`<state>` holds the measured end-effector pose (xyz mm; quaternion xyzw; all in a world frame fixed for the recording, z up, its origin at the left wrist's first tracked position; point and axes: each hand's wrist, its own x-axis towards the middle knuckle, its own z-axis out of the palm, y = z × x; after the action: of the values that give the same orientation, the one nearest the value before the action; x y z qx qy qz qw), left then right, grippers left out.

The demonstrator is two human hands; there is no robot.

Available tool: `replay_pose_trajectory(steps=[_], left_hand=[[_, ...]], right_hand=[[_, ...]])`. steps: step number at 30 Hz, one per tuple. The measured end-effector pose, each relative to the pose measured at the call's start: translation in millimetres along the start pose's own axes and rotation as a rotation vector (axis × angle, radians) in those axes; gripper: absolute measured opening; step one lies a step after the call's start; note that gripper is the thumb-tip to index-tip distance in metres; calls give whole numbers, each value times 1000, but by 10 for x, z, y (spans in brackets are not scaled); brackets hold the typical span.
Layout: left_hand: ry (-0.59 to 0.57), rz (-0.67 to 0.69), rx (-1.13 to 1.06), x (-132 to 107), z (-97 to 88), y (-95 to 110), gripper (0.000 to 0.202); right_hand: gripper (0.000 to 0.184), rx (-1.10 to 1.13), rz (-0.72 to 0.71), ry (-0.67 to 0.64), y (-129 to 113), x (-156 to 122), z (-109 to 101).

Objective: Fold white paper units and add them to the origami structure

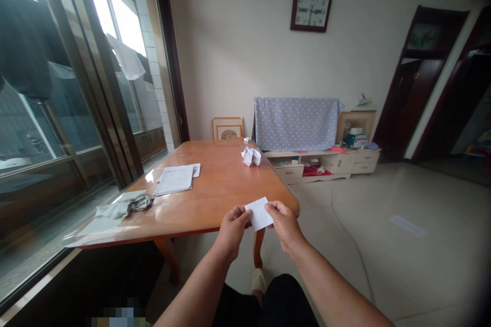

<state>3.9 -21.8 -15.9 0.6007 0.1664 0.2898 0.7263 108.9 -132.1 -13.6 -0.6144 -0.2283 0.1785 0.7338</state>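
Observation:
Between my two hands is a small white piece of paper (259,214), roughly square and tilted, held just past the near edge of the wooden table (215,184). My left hand (235,227) pinches its left side with thumb and fingers. On the right side, my right hand (284,222) grips the paper near its upper corner, thumb on top. Whether the paper is folded in layers cannot be made out. Farther back on the tabletop stands a folded paper shape (251,156) with printed marks.
A stack of papers (175,180) lies on the table's left side, near a crumpled grey cloth (126,206). Beyond the table is a low white cabinet (343,163) with a dotted blue cloth (297,122) above it. Glass windows (49,102) line the left.

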Motion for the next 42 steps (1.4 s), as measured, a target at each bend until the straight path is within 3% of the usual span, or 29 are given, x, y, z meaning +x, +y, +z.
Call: replay_pose_trajectory(steps=[9, 14, 17, 21, 24, 33, 37, 39, 42], left_hand=[[71, -36, 290, 644, -212, -20, 30], [135, 73, 585, 890, -269, -84, 37], [71, 179, 714, 886, -247, -120, 41], [-190, 358, 996, 811, -215, -146, 38], [-287, 406, 1174, 782, -208, -148, 35], [-306, 344, 1223, 784, -197, -122, 31], [-293, 340, 1220, 786, -200, -148, 31], [-287, 353, 1212, 785, -206, -172, 32], [-275, 380, 1194, 780, -216, -191, 36]], right_hand=[[20, -320, 41, -62, 95, 723, -13], [16, -572, 35, -80, 172, 957, -4], [17, -715, 21, -83, 220, 1048, -7], [19, -888, -12, -71, 264, 1126, -22], [19, -998, -41, -62, 277, 1133, -21], [16, -1220, -128, -50, 236, 999, -35], [24, -1253, -257, -77, 204, 926, -81], [33, -1243, -377, -134, 198, 892, -100], [47, -1252, -457, -330, 201, 845, -123]])
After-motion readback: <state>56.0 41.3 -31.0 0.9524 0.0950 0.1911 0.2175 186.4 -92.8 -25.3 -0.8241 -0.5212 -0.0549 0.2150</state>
